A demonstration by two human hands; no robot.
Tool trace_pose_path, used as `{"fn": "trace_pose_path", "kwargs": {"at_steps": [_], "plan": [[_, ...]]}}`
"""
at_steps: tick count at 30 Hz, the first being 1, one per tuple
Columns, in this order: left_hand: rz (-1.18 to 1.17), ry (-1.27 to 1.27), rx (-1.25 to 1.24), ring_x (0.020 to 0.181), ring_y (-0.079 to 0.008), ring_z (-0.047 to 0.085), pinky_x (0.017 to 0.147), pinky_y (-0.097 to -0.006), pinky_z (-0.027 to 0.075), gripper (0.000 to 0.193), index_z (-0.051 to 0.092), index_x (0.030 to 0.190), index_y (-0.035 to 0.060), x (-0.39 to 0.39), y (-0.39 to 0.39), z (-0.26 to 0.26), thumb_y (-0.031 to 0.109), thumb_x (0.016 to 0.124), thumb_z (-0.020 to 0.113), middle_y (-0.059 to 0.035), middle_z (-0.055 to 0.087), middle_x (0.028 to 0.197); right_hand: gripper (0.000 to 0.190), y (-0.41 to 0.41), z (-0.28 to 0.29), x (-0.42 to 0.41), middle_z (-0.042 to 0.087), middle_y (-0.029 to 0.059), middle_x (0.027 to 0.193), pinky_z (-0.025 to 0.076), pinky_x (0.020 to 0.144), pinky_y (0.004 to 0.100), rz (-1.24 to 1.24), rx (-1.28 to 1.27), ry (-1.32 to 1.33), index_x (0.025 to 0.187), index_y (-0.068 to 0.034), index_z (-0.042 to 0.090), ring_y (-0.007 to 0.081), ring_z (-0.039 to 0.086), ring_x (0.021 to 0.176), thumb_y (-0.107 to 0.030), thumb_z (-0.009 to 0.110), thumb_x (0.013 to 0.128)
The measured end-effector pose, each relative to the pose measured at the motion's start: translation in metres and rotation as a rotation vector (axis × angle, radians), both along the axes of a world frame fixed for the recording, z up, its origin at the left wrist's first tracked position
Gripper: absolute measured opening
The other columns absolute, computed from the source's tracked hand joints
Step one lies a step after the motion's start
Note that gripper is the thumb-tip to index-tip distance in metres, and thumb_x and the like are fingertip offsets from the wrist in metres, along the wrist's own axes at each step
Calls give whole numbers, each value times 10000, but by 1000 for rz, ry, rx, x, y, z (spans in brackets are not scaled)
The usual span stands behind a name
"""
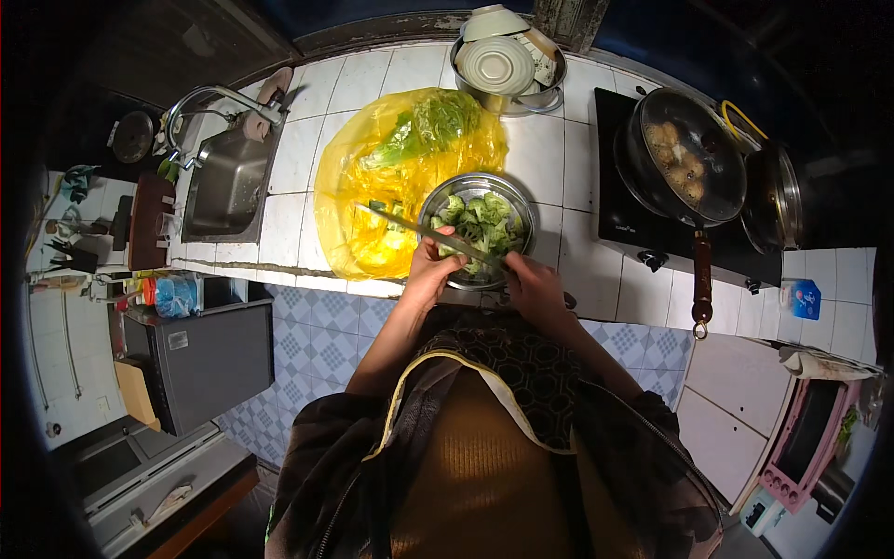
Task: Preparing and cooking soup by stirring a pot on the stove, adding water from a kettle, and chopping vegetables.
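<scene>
My right hand [534, 286] grips the handle of a kitchen knife [419, 228], whose long blade points up and left across a round metal bowl [529, 209]. Broccoli florets [489, 213] lie in the bowl. At the bowl's left edge, my left hand [434, 269] has its fingers closed around a small green piece, probably broccoli, close under the blade. A yellow plastic bag [335, 182] lies flat to the left of the bowl. Leafy greens [433, 126] show at its top, and cut green pieces [394, 213] lie near the knife's tip.
A metal pot [506, 105] heaped with bowls [497, 64] stands at the back. On the right, a lidded frying pan [688, 161] with browned food sits on a black stove [611, 216], its handle [702, 279] jutting over the front edge. A sink [227, 185] with a faucet [209, 91] is at left.
</scene>
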State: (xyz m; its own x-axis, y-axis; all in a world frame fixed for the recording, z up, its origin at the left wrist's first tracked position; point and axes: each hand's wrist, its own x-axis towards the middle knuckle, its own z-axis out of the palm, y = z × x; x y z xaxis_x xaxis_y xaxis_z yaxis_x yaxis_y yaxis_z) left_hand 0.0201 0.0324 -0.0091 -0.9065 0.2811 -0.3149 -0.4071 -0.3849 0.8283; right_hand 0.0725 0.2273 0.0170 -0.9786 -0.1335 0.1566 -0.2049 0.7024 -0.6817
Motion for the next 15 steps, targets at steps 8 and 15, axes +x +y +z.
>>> {"fn": "trace_pose_path", "kwargs": {"at_steps": [8,15], "plan": [[-67,-62,199,663,-19,463,634,-164,408,673,333,1344,10,-1,4,6,-27,742,631,60,457,727,264,-4,10,4,522,105,853,465,668,438,88,191,-36,937,-106,470,317,557,828,-72,571,696],[-114,121,-104,598,-21,402,579,-160,367,706,309,1372,33,-8,8,7,-24,744,627,76,406,676,318,-2,13,0,512,97,886,460,698,444,83,215,-42,966,-109,468,306,550,866,-60,582,673]]}}
